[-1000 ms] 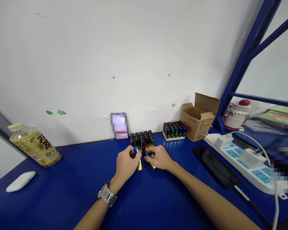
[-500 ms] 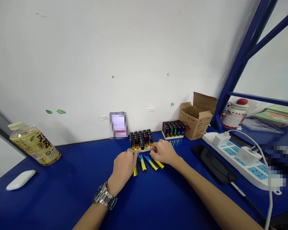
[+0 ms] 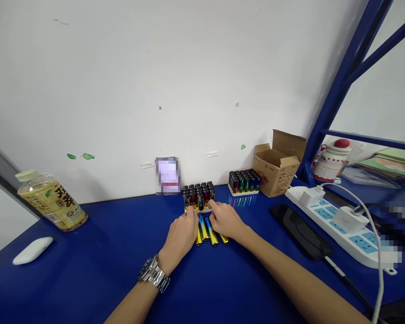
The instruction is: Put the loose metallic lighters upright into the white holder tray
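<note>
Several lighters with shiny gold-to-blue bodies lie in a row on the blue table, their gold ends towards me. My left hand curls against the left side of this row, and my right hand curls against its right side, partly covering the outer ones. The lighters sit between my two hands. Just behind my fingertips, more lighters with black tops stand upright in a pale tray, whose front edge is partly hidden by my hands.
A second tray of upright lighters stands beside an open cardboard box. A phone leans on the wall. To the right lie a black phone and a power strip; to the left, a drink bottle and a white case.
My hands have come closer together. The lying lighters, spread apart before, are now bunched closer side by side. My left hand has moved right.
</note>
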Available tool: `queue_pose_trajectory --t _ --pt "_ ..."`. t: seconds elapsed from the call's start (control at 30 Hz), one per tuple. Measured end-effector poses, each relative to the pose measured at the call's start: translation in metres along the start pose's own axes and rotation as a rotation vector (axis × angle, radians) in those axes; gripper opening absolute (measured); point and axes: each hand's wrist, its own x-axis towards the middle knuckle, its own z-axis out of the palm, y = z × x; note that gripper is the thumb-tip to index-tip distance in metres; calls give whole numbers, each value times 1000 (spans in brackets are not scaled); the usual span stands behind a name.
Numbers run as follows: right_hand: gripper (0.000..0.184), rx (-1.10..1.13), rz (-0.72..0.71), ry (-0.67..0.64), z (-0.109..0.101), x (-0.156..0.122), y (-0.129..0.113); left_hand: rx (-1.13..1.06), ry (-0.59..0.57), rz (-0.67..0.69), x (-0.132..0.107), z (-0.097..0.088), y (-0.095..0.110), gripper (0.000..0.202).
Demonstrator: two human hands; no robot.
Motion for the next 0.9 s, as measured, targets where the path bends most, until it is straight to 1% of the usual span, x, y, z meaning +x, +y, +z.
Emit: queue_pose_trajectory --t 0.07,0.13,0.2,0.23,0.33,0.47,0.53,0.6,0.7,0.8,0.83,0.87,0.9 --pt "17 61 46 73 5 2 -1 -67 74 44 1 3 -2 20" --pt "15 141 70 160 10 3 0 -136 182 74 3 7 -4 20" --pt "13 213 55 217 13 4 1 -212 267 105 7 11 -6 20" --pt "12 243 37 228 13 4 1 -252 288 123 9 13 -7 20" --pt "13 312 16 220 12 6 -3 -360 309 153 13 19 -8 24" --pt "21 374 166 208 13 14 -14 -403 319 127 16 26 -10 29" --pt "21 384 196 217 16 18 -18 -403 314 124 16 28 -11 31" --pt "19 406 152 259 18 21 -18 -403 318 130 15 28 -11 32" --pt "21 523 73 391 16 22 -15 -379 343 123 13 24 -9 29" --pt "24 602 99 519 5 18 -5 -263 368 38 11 17 -8 18" --pt "26 583 122 522 0 16 0 -209 366 -10 10 15 -8 15" --pt "27 550 147 495 -5 14 6 -158 357 -62 9 13 -8 13" --pt "29 501 164 440 -9 12 12 -117 338 -110 9 12 -9 11"
